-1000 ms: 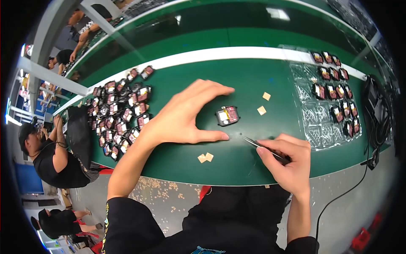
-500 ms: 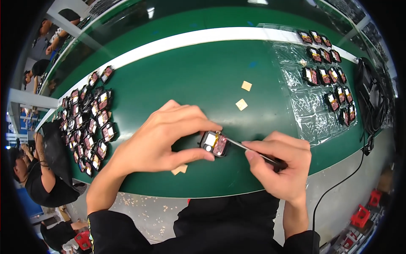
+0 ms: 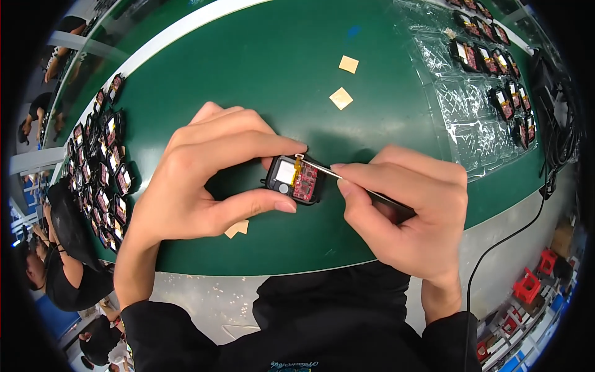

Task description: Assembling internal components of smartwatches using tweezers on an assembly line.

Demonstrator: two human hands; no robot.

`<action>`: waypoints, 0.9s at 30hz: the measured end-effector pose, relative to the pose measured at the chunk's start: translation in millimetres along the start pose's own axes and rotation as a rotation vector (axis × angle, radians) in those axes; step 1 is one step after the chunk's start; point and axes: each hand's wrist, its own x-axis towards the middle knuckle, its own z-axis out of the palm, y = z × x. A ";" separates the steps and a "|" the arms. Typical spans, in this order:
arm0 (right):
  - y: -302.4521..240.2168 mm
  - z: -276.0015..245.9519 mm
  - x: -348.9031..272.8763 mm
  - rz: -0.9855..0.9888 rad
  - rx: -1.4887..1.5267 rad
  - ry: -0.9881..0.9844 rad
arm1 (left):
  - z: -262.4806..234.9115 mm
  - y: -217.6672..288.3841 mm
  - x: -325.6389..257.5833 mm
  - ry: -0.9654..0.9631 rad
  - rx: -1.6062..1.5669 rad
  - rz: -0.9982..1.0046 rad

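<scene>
A small black electronic device (image 3: 305, 183) lies open-faced on the green table, showing a red circuit board, a white rectangle, a round silver part and a yellow strip. My left hand (image 3: 207, 170) grips it between the thumb at the near side and the fingers at the far edge. In my right hand (image 3: 412, 214) a pair of thin metal tweezers (image 3: 323, 168) is pinched between thumb and fingers. Their tip reaches a small whitish piece at the far end of the yellow strip. Whether the tweezers hold that piece, I cannot tell.
Similar devices (image 3: 99, 167) are heaped at the left. More sit in rows on a clear plastic tray (image 3: 468, 115) at the right, beside black cables (image 3: 558, 124). Cream squares (image 3: 349, 64) lie on the green table (image 3: 260, 74), some near my left wrist. Other people work at far left.
My view has drawn closer to the device. The tweezers' tip has moved from the device's right edge to the far end of its yellow strip. My left hand still holds the device.
</scene>
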 end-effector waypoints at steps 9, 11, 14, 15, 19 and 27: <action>3.7 1.1 -7.8 -0.081 -0.111 0.057 | 3.0 2.7 -1.8 0.035 0.009 -0.028; 3.6 2.8 -7.6 -0.095 -0.122 0.054 | 2.6 2.7 -2.6 0.030 0.018 -0.030; 3.0 5.1 -6.4 -0.115 -0.145 0.054 | 3.5 0.7 -2.7 0.035 0.009 -0.030; 2.9 5.7 -5.9 -0.122 -0.153 0.056 | 3.9 -0.6 -2.3 0.036 0.005 -0.020; 6.7 8.1 -5.3 -0.182 -0.127 0.075 | 0.0 0.0 -1.5 0.017 0.003 -0.004; 3.5 2.2 -2.0 -0.074 -0.021 -0.011 | -5.4 -11.8 -4.0 -0.040 -0.110 0.007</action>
